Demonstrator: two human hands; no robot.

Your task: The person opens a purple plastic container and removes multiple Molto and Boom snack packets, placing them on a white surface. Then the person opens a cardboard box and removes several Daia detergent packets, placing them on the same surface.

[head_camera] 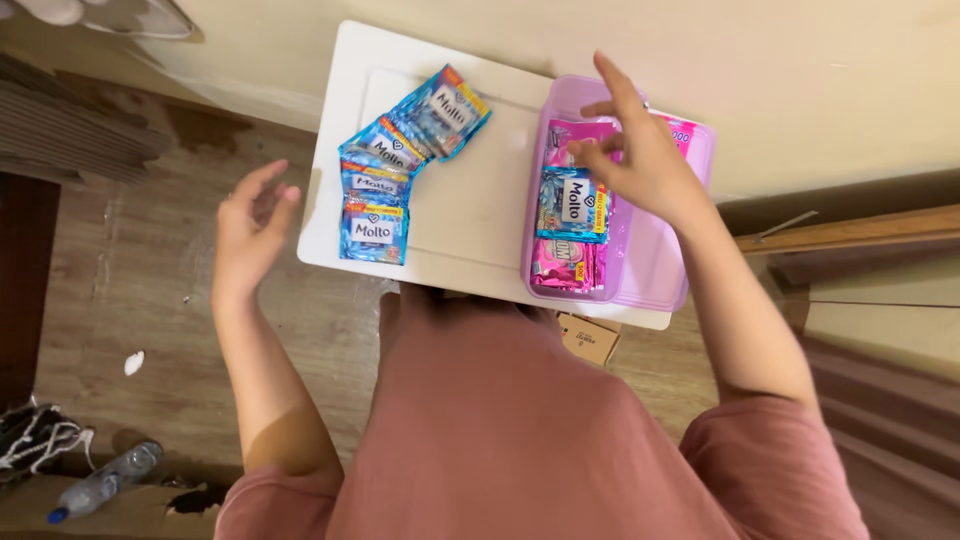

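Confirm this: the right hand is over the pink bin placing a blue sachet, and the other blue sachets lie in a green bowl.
Not quite. The head view shows the right hand over the pink bin at a blue sachet, but the other blue sachets lie loose on the white tabletop, not in a bowl.

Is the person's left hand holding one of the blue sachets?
No: the left hand hangs open and empty in the air beside the white table, apart from the blue sachets.

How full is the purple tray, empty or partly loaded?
Partly loaded. The purple tray holds pink sachets and a blue sachet along its left side; its right side is bare.
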